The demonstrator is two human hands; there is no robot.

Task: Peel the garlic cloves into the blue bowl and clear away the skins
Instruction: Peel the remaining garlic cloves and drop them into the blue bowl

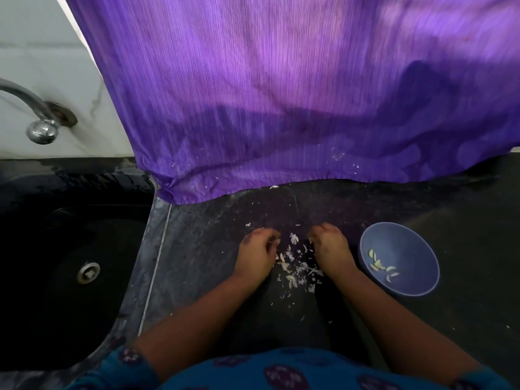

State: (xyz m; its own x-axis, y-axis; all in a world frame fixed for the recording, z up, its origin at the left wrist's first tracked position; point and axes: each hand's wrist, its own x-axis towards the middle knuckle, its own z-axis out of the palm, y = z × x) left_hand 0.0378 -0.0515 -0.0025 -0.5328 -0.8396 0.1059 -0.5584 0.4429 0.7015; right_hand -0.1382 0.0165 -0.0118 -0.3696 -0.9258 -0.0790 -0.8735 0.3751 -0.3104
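Note:
A blue bowl (399,258) stands on the dark counter at the right and holds several peeled pale garlic cloves (380,266). A scatter of white garlic skins (295,270) lies on the counter between my hands. My left hand (257,253) rests on the counter left of the skins with its fingers curled inward at the pile's edge. My right hand (330,249) lies right of the skins, fingers also curled, just left of the bowl. Whether either hand holds skins or a clove is hidden by the curled fingers.
A black sink (64,266) with a metal drain (89,272) lies at the left, a chrome tap (42,130) above it. A purple cloth (295,94) hangs down over the counter's far side. A few skin flakes lie near the cloth's hem (274,187).

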